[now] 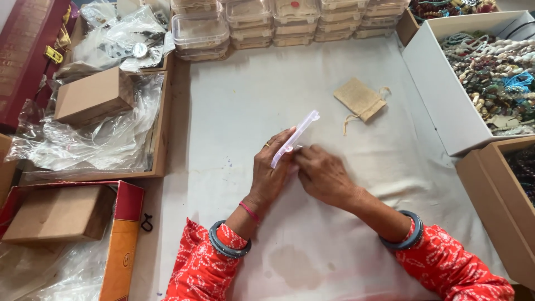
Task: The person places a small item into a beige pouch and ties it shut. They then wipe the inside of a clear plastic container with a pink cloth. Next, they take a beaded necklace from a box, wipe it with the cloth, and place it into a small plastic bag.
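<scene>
Sleeves (446,267) of red printed cloth lie nearest the camera, with a grey bangle (228,245) at each wrist and a pink thread (249,211) on my left wrist. Both forearms reach out over the tabletop (312,245), which is covered with white cloth carrying a faint stain near its front edge.

My left hand (270,173) holds a clear flat case (294,139), tilted up on its edge, roughly at the cloth's centre. The left grip is clamped on the case, fingers wrapped along its lower side. My right hand (323,175) meets the case at its lower end, fingertips pinched together against it; whether they hold anything small there, I cannot tell.

A small burlap pouch (361,100) with a drawstring lies flat on the cloth, beyond the hands and to the right, well apart from them. Stacked clear boxes (251,22) line the far edge. To the right stands a white box (440,89) full of mixed beads, with a brown carton (496,200) just in front of it. To the left, a wooden tray (161,134) holds crumpled plastic bags and a cardboard box (92,96). Nearer, at lower left, a red and orange box (125,234) holds another cardboard box (56,214). A small black clip (146,223) lies just beside it.
</scene>
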